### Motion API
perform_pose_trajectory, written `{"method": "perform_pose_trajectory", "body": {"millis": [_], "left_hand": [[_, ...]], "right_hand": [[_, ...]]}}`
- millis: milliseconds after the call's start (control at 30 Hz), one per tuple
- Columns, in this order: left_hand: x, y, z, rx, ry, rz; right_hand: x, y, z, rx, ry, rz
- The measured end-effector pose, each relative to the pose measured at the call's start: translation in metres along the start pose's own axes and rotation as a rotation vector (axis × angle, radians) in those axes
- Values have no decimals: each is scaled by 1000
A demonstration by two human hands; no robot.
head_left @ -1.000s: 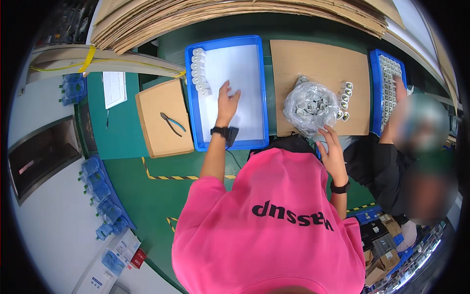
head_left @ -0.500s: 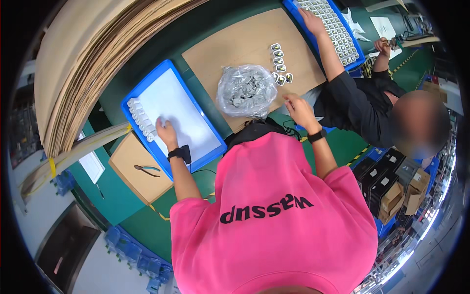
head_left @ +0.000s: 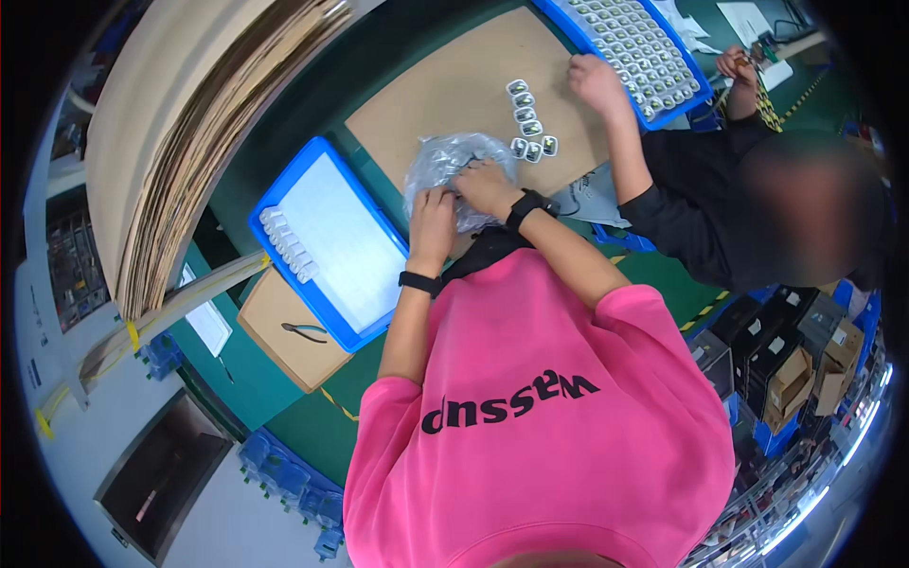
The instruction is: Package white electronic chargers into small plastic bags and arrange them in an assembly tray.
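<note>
A clear plastic bag (head_left: 437, 157) of small grey metal parts sits open on the brown cardboard sheet in front of me. Both my hands are at it, close together. My left hand (head_left: 433, 227) is at the bag's near left edge, fingers bent and closed around something hidden. Palm down over the bag's middle, my right hand (head_left: 488, 189) has its fingers curled inward, and what they hold is hidden. To the left, a blue tray (head_left: 329, 317) with a white lining carries a row of small white pieces (head_left: 287, 244) along its left side.
Several white-rimmed pieces (head_left: 525, 114) lie on the cardboard sheet (head_left: 464, 71). At right, a co-worker's hand (head_left: 598, 85) is beside a blue tray (head_left: 703, 87) packed with similar pieces. Pliers (head_left: 305, 332) lie on a cardboard piece (head_left: 275, 317) at left, below stacked cardboard sheets (head_left: 189, 142).
My left hand has moved right from the lined tray to the bag, and my right hand has moved left onto it. The co-worker's hand has come off the packed tray toward the cardboard.
</note>
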State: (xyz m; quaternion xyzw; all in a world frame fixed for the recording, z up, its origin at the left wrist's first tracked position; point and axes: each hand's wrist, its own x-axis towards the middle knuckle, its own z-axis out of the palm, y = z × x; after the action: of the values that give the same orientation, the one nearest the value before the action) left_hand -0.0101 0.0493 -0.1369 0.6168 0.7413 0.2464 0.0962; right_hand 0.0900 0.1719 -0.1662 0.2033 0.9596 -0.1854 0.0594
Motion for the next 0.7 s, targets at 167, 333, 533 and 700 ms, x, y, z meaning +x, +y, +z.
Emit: {"method": "perform_pose_trajectory", "body": {"millis": [167, 333, 533, 700], "left_hand": [[-1, 12, -7, -40, -40, -84], [9, 25, -21, -121, 38, -111], [33, 55, -26, -665, -71, -283], [39, 67, -21, -679, -128, -266]], "right_hand": [[-3, -3, 5, 49, 179, 4], [-23, 0, -18, 140, 385, 3], [-74, 18, -46, 1671, 182, 322], [-100, 34, -44, 1885, 183, 378]]}}
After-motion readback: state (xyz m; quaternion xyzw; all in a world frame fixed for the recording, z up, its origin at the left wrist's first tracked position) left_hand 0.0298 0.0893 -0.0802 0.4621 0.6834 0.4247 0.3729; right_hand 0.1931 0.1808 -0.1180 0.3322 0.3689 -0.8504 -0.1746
